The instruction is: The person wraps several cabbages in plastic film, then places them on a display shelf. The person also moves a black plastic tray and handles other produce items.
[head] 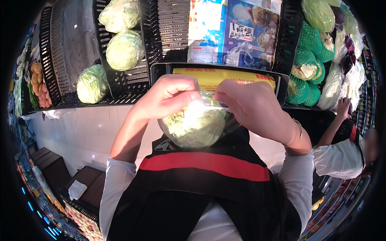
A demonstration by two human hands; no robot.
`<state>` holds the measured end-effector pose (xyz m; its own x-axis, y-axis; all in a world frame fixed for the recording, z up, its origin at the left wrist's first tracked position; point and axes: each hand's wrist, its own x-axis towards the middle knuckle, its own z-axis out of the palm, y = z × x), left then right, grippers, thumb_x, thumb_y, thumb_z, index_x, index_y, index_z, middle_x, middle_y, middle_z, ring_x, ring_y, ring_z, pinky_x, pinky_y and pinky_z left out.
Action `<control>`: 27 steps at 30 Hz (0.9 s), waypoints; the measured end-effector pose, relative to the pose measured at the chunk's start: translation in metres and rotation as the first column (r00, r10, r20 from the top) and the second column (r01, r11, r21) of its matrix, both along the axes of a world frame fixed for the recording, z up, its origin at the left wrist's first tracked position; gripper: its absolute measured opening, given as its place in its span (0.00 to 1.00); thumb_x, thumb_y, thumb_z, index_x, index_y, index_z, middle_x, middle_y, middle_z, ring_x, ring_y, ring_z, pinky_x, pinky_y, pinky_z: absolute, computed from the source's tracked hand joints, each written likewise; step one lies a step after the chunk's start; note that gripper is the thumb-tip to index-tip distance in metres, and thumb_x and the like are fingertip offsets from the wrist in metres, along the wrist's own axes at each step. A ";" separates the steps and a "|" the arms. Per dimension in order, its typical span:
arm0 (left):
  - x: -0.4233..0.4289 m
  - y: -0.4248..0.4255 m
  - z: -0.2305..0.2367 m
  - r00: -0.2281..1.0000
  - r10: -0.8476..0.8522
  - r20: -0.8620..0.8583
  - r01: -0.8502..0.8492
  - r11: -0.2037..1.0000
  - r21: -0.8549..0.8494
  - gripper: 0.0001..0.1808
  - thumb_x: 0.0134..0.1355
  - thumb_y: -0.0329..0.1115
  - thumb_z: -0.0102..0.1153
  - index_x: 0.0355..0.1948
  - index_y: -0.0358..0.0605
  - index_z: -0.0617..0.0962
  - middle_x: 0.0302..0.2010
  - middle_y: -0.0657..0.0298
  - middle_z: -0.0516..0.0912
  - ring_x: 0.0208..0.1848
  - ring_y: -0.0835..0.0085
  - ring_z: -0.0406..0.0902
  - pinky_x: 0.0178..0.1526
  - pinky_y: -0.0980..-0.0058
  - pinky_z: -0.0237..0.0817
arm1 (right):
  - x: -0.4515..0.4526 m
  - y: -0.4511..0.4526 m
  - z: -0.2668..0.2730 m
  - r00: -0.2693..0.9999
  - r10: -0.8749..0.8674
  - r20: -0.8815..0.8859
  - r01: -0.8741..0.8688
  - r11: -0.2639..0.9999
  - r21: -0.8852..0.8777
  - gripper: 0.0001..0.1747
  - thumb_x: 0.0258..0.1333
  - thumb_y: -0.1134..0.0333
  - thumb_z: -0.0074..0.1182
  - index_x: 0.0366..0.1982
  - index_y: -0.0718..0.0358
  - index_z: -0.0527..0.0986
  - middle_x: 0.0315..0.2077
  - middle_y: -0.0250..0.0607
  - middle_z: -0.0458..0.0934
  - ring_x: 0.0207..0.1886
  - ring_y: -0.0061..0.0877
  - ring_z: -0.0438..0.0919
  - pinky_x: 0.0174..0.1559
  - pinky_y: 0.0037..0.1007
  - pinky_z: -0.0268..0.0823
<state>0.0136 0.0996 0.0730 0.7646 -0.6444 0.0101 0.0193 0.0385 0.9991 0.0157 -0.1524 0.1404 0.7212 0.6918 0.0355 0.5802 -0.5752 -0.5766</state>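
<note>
A pale green head of cabbage point(193, 128) is in front of my apron, partly covered by clear plastic film point(212, 105). My left hand point(173, 96) pinches the film above the cabbage's left side, with the thumb along the top. From the right, my right hand point(253, 107) grips the film with curled fingers, and a stretched edge runs between both hands. Just beyond them, a yellow-printed roll of plastic wrap point(223, 76) lies in a black wrap dispenser point(282, 87). What supports the cabbage from below is hidden.
Loose cabbages point(125, 49) sit in black slatted crates at left. Printed cardboard point(208, 33) lies beyond the dispenser. Green-netted vegetables point(304, 64) and wrapped leafy vegetables point(331, 84) fill the right side. Another person point(340, 158) reaches toward them. Brown boxes point(87, 182) stand at lower left.
</note>
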 end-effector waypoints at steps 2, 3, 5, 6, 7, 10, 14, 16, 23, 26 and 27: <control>0.001 -0.006 -0.003 0.986 0.051 0.158 -0.051 0.999 -0.007 0.13 0.71 0.30 0.57 0.28 0.37 0.75 0.26 0.67 0.73 0.29 0.81 0.69 0.32 0.77 0.61 | 0.003 -0.001 -0.001 0.997 -0.005 -0.076 0.007 1.000 0.030 0.06 0.64 0.69 0.60 0.35 0.64 0.76 0.19 0.42 0.76 0.18 0.34 0.77 0.22 0.31 0.65; 0.002 -0.009 -0.005 0.965 0.084 0.250 -0.078 0.996 -0.033 0.13 0.71 0.30 0.57 0.28 0.37 0.75 0.26 0.67 0.73 0.29 0.80 0.69 0.32 0.77 0.62 | 0.005 -0.001 -0.001 0.986 0.002 -0.169 0.014 0.995 0.096 0.06 0.66 0.69 0.59 0.35 0.64 0.76 0.19 0.40 0.76 0.17 0.30 0.76 0.22 0.29 0.64; 0.005 -0.011 -0.008 0.925 0.104 0.366 -0.096 0.995 -0.039 0.13 0.71 0.30 0.57 0.28 0.37 0.75 0.27 0.67 0.73 0.30 0.79 0.70 0.33 0.76 0.62 | 0.007 0.001 -0.002 0.938 0.036 -0.345 0.042 0.975 0.218 0.08 0.69 0.67 0.55 0.35 0.64 0.76 0.18 0.35 0.75 0.17 0.21 0.74 0.22 0.24 0.63; 0.006 -0.011 -0.010 0.909 0.112 0.401 -0.102 0.994 -0.045 0.13 0.71 0.30 0.57 0.28 0.37 0.75 0.27 0.67 0.73 0.30 0.78 0.70 0.33 0.76 0.63 | 0.009 0.003 -0.002 0.899 0.067 -0.433 0.069 0.954 0.291 0.09 0.71 0.66 0.54 0.35 0.64 0.76 0.18 0.32 0.74 0.17 0.16 0.73 0.22 0.22 0.62; 0.006 -0.010 -0.012 0.904 0.122 0.411 -0.118 0.992 -0.035 0.12 0.71 0.30 0.57 0.29 0.37 0.75 0.28 0.66 0.75 0.31 0.78 0.70 0.34 0.75 0.63 | 0.010 0.006 -0.002 0.877 0.096 -0.471 0.074 0.941 0.331 0.11 0.72 0.66 0.52 0.35 0.64 0.76 0.18 0.29 0.74 0.17 0.11 0.71 0.22 0.19 0.62; -0.001 -0.006 -0.013 0.932 0.171 0.319 -0.177 0.984 -0.012 0.11 0.72 0.31 0.57 0.31 0.37 0.76 0.32 0.64 0.80 0.32 0.79 0.73 0.35 0.75 0.66 | 0.015 0.018 -0.006 0.778 0.164 -0.606 0.120 0.909 0.400 0.10 0.71 0.65 0.53 0.36 0.64 0.77 0.20 0.33 0.76 0.19 0.16 0.73 0.25 0.23 0.64; -0.013 -0.003 -0.013 0.962 0.259 0.083 -0.253 0.964 -0.078 0.13 0.75 0.36 0.53 0.35 0.38 0.77 0.32 0.61 0.85 0.33 0.79 0.78 0.37 0.77 0.69 | 0.026 0.035 -0.017 0.758 0.252 -0.601 0.105 0.863 0.494 0.11 0.70 0.64 0.54 0.39 0.66 0.79 0.24 0.40 0.80 0.24 0.24 0.79 0.30 0.28 0.69; -0.016 -0.004 -0.013 0.964 0.265 -0.008 -0.264 0.959 -0.102 0.15 0.77 0.40 0.49 0.38 0.38 0.76 0.27 0.62 0.84 0.31 0.79 0.81 0.38 0.79 0.71 | 0.033 0.042 -0.024 0.793 0.279 -0.541 0.062 0.846 0.529 0.11 0.71 0.65 0.53 0.37 0.67 0.78 0.24 0.38 0.82 0.26 0.21 0.82 0.30 0.24 0.71; -0.018 -0.004 -0.014 0.921 0.390 -0.016 -0.388 0.911 -0.143 0.13 0.78 0.36 0.45 0.36 0.41 0.73 0.29 0.62 0.80 0.29 0.79 0.79 0.37 0.79 0.70 | 0.040 0.059 -0.046 0.842 0.273 -0.466 0.108 0.760 0.641 0.09 0.70 0.67 0.54 0.36 0.65 0.79 0.22 0.34 0.82 0.24 0.18 0.80 0.29 0.23 0.70; -0.014 -0.004 -0.017 0.898 0.438 0.045 -0.427 0.890 -0.159 0.14 0.78 0.33 0.43 0.32 0.41 0.72 0.32 0.63 0.75 0.29 0.80 0.75 0.36 0.80 0.68 | 0.047 0.060 -0.054 0.890 0.197 -0.412 0.094 0.804 0.587 0.06 0.69 0.69 0.55 0.37 0.64 0.79 0.23 0.31 0.80 0.26 0.14 0.75 0.30 0.22 0.67; -0.011 -0.004 -0.018 0.875 0.455 0.164 -0.439 0.890 -0.125 0.14 0.77 0.32 0.43 0.31 0.41 0.72 0.32 0.63 0.74 0.30 0.80 0.74 0.37 0.79 0.68 | 0.049 0.062 -0.057 0.895 0.174 -0.411 0.097 0.823 0.559 0.06 0.69 0.69 0.55 0.38 0.64 0.79 0.23 0.31 0.79 0.26 0.14 0.74 0.30 0.21 0.67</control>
<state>0.0024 0.0960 0.0554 0.9500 -0.2251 0.2164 -0.2031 0.0806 0.9758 0.0644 -0.0906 0.0833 0.7282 0.6754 0.1161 0.2122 -0.0611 -0.9753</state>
